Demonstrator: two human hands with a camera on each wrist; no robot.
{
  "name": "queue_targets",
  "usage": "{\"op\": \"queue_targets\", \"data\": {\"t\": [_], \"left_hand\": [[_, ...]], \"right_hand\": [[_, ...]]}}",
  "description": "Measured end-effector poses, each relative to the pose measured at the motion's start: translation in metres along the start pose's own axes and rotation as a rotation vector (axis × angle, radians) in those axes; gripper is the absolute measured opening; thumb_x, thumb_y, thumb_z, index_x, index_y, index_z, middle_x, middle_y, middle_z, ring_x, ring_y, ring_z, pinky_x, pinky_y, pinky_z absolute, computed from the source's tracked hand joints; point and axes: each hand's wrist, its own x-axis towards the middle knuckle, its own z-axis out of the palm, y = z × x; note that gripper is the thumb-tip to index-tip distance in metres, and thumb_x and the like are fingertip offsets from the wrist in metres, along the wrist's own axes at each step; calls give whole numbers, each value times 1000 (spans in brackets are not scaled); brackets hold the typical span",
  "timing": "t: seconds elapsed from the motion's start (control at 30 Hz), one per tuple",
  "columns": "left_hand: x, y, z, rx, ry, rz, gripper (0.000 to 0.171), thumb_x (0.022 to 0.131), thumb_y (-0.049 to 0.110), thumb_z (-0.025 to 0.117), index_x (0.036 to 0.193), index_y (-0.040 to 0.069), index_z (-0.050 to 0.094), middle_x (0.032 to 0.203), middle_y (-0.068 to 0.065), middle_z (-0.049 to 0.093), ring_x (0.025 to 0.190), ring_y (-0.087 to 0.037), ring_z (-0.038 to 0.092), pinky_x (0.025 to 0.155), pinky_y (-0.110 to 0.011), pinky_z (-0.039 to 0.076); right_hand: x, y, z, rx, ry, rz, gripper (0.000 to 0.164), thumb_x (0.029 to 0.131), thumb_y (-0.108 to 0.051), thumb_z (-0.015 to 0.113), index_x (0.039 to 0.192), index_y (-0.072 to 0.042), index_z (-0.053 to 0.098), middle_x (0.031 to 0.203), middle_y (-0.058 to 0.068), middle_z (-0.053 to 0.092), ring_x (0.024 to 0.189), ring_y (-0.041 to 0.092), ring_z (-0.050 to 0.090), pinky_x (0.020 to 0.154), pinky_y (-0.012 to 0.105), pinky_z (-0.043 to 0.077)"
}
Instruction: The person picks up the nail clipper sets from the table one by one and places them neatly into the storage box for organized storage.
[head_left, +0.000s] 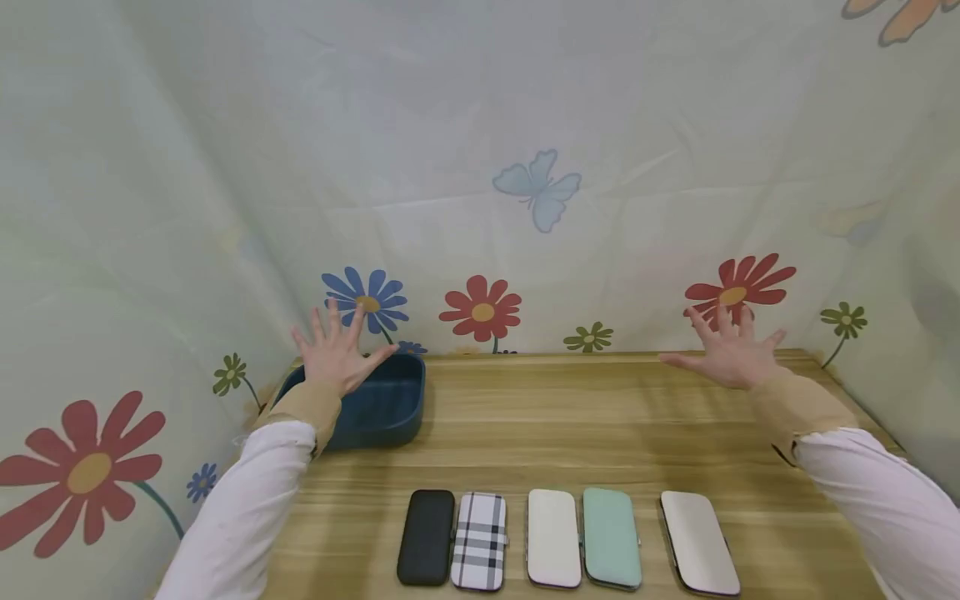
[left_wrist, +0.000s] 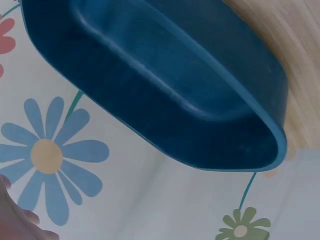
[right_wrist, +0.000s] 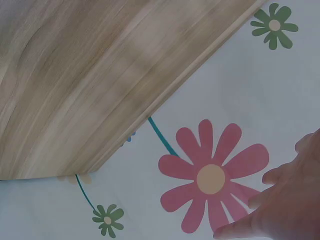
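My left hand [head_left: 335,357], fingers spread, is held over the dark blue bin [head_left: 382,433] at the table's back left and holds nothing. Bare inner walls of the bin show in the left wrist view. On the right, my right hand [head_left: 731,354] is likewise spread in the air near the table's back edge. Nearer me lies a row of flat, rounded cases: a black case [head_left: 426,537], a plaid case [head_left: 479,542], a cream case [head_left: 553,538], a mint green case [head_left: 612,537] and, set apart, a beige case [head_left: 701,543]. Neither hand touches them.
The wooden table [head_left: 540,425] ends at a straight back edge. Behind it and along both sides hangs a pale curtain [head_left: 420,150] printed with flowers and a butterfly. The right wrist view shows a table corner [right_wrist: 90,167] meeting the curtain.
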Motion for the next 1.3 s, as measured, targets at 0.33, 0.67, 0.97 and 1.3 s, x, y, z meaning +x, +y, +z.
{"op": "queue_targets", "data": {"t": [0.33, 0.67, 0.97, 1.3], "left_hand": [[-12, -14, 8, -50, 13, -38, 95, 76, 73, 40, 144, 9, 21, 143, -30, 6, 126, -50, -1, 89, -71, -1], [-19, -25, 15, -48, 31, -73, 91, 81, 71, 32, 139, 1, 27, 137, -34, 15, 124, -53, 7, 91, -69, 6], [-26, -33, 18, -71, 39, -91, 87, 83, 67, 35, 135, -3, 31, 135, -36, 17, 121, -54, 12, 88, -69, 12], [-35, -42, 23, -68, 46, -93, 84, 85, 65, 34, 133, -4, 33, 132, -37, 21, 119, -54, 15, 87, -69, 15]], "right_hand": [[6, -35, 14, 11, 70, -78, 94, 80, -68, 42, 143, -3, 15, 139, 36, 8, 122, 56, 1, 85, 74, 2], [13, -76, 29, 59, 115, -166, 87, 84, -59, 47, 141, 1, 20, 137, 34, 19, 119, 57, 15, 90, 68, 16], [17, -113, 44, 119, 103, -210, 84, 87, -53, 48, 139, 5, 20, 138, 32, 21, 122, 52, 16, 95, 62, 16], [23, -145, 61, 197, 78, -266, 81, 88, -49, 48, 139, 7, 20, 140, 26, 23, 127, 40, 20, 99, 53, 20]]}}
